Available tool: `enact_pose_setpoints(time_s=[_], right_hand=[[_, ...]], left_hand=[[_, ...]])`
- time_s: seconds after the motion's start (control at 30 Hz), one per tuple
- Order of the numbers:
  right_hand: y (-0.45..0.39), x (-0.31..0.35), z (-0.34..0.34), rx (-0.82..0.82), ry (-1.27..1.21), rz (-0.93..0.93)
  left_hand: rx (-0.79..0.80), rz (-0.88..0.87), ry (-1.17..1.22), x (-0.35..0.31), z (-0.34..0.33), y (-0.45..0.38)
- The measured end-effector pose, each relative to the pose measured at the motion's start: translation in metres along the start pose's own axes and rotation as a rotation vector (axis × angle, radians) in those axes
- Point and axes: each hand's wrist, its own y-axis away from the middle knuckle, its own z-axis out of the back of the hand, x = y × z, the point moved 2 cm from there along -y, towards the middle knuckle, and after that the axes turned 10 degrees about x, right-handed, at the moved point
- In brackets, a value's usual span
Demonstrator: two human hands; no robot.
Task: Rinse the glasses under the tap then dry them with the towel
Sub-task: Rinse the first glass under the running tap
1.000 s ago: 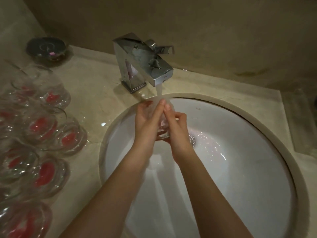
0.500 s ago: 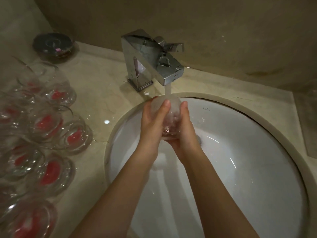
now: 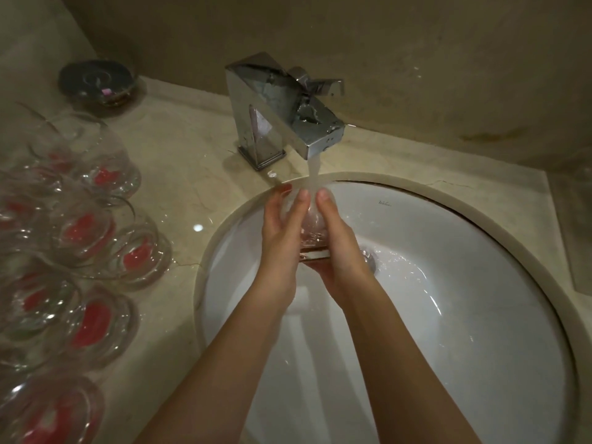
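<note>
A clear glass (image 3: 314,232) sits upright between both my hands, right under the running chrome tap (image 3: 282,110). Water pours into its mouth. My left hand (image 3: 282,238) wraps its left side with the fingers reaching up to the rim. My right hand (image 3: 339,245) cups its right side and base. Both hands are over the back part of the white round sink (image 3: 448,315). Several more clear glasses (image 3: 83,238) with red marks on their bases lie on the counter at the left. No towel is in view.
The beige marble counter (image 3: 192,174) surrounds the sink. A small dark round dish (image 3: 96,80) sits in the back left corner against the wall. The sink drain (image 3: 370,259) lies just right of my hands, with water running over it.
The glass has shifted a little under the stream and my fingertips have closed nearer together at its rim. The camera has moved slightly, so the tap and sink sit further right.
</note>
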Motion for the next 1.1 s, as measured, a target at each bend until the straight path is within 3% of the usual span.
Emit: enact_pose_setpoints(time_s=[0.2, 0.53, 0.77, 0.97, 1.1], right_hand=[[-0.004, 0.001, -0.003, -0.115, -0.036, -0.023], [-0.007, 0.0, -0.003, -0.154, -0.055, -0.015], [-0.004, -0.001, -0.001, -0.162, -0.042, -0.057], [-0.003, -0.003, 0.0, -0.203, 0.12, -0.066], [-0.003, -0.004, 0.001, -0.262, 0.048, -0.138]], left_hand=[[0.07, 0.17, 0.149, 0.002, 0.006, -0.008], [0.069, 0.085, 0.126, 0.002, 0.005, -0.009], [0.077, 0.132, 0.162, 0.006, 0.008, -0.009], [0.088, 0.158, 0.139, 0.008, 0.011, -0.008], [0.136, 0.186, 0.144, 0.007, 0.01, -0.004]])
